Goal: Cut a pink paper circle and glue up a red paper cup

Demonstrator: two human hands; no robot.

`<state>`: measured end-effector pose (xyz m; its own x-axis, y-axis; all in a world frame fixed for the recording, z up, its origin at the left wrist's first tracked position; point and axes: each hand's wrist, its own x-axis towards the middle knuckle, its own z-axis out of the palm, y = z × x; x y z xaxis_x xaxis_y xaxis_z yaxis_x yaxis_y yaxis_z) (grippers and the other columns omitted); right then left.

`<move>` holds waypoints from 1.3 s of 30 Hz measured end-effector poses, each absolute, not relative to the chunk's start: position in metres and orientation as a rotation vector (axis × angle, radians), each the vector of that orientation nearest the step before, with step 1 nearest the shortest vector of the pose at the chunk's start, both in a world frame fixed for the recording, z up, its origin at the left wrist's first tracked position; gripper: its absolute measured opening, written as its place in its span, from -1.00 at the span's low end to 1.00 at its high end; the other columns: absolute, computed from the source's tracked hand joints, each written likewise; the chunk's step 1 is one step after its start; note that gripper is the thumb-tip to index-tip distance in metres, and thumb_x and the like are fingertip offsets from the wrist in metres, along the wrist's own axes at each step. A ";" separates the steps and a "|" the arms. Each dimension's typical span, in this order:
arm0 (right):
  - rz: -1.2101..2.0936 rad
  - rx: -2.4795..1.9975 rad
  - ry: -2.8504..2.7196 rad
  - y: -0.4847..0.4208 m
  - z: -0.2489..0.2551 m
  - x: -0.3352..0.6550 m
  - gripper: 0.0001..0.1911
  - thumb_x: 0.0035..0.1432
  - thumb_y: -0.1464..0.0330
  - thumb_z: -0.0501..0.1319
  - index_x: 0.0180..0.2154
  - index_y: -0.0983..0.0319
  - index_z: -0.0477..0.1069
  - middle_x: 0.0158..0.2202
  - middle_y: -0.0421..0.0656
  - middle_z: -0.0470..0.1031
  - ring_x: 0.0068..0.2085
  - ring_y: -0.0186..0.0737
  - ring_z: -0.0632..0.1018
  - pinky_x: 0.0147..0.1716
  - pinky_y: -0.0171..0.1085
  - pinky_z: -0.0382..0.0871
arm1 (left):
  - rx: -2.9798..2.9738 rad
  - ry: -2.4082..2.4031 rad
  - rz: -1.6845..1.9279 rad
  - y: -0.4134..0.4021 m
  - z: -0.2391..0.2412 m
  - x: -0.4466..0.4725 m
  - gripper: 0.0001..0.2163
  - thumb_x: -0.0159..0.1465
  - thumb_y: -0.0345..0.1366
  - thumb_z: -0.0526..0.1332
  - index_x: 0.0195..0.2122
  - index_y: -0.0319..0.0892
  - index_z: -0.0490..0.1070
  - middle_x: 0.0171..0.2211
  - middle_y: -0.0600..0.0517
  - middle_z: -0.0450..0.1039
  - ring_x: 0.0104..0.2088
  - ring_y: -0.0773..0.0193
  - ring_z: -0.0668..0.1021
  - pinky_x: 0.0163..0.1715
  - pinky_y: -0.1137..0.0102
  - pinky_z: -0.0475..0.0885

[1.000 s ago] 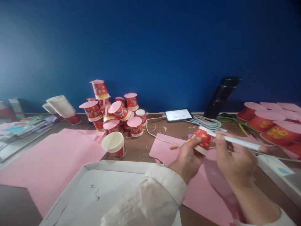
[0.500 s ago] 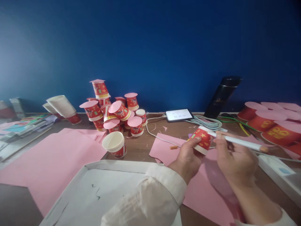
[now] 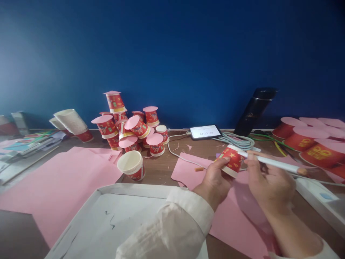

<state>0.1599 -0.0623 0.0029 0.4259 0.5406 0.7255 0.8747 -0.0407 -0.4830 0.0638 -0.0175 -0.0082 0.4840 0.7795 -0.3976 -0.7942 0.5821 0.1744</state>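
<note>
My left hand [image 3: 217, 180] is closed around a red paper cup [image 3: 232, 161] with yellow stars and a pale rim, tilted in the air above the table. In my right hand [image 3: 269, 181] is a white marker [image 3: 280, 163] with an orange-brown end, gripped like a pen. Its tip meets the cup's side near the upper edge, though the exact contact is hard to see. An orange-brown cap [image 3: 199, 169] lies on a sheet of pink paper [image 3: 185, 169] beneath my hands.
Stacked red cups with pink paper discs [image 3: 137, 126] stand left of centre. Nearer are nested cups [image 3: 132, 166] and a white tray [image 3: 126, 208]. A phone [image 3: 205, 132], coiled cable [image 3: 237, 140] and black bottle [image 3: 254, 111] line the wall. Large red tubs [image 3: 304, 138] stand right.
The cup and marker are held in nearly the same place. The marker's tip has shifted very slightly left on the cup, and the phone's timer has advanced.
</note>
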 end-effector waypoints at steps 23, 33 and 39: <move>-0.451 -1.664 -1.236 -0.059 0.002 0.162 -0.57 0.37 0.08 0.12 -0.17 0.21 0.64 -0.33 -0.03 0.70 -0.17 0.01 0.70 -0.13 -0.12 0.50 | -0.091 0.502 0.976 -0.016 -0.001 0.061 -0.82 0.16 -0.55 0.35 -0.20 -0.33 0.57 -0.19 -0.18 0.63 -0.28 0.20 0.68 -0.16 0.40 0.58; -0.472 -1.682 -1.231 -0.060 0.000 0.163 -0.56 0.38 0.07 0.13 -0.15 0.23 0.66 -0.32 -0.02 0.71 -0.15 0.02 0.70 -0.10 -0.11 0.51 | -0.068 0.506 0.975 -0.015 -0.006 0.063 -0.84 0.16 -0.52 0.36 -0.22 -0.28 0.56 -0.21 -0.14 0.65 -0.29 0.20 0.68 -0.24 0.41 0.59; -0.449 -1.697 -1.207 -0.061 0.001 0.163 -0.53 0.37 0.04 0.11 -0.16 0.22 0.66 -0.35 -0.01 0.70 -0.18 0.03 0.71 -0.10 -0.09 0.52 | -0.089 0.526 0.975 -0.015 -0.005 0.061 -0.82 0.14 -0.53 0.37 -0.22 -0.25 0.56 -0.19 -0.14 0.66 -0.28 0.19 0.69 -0.25 0.42 0.59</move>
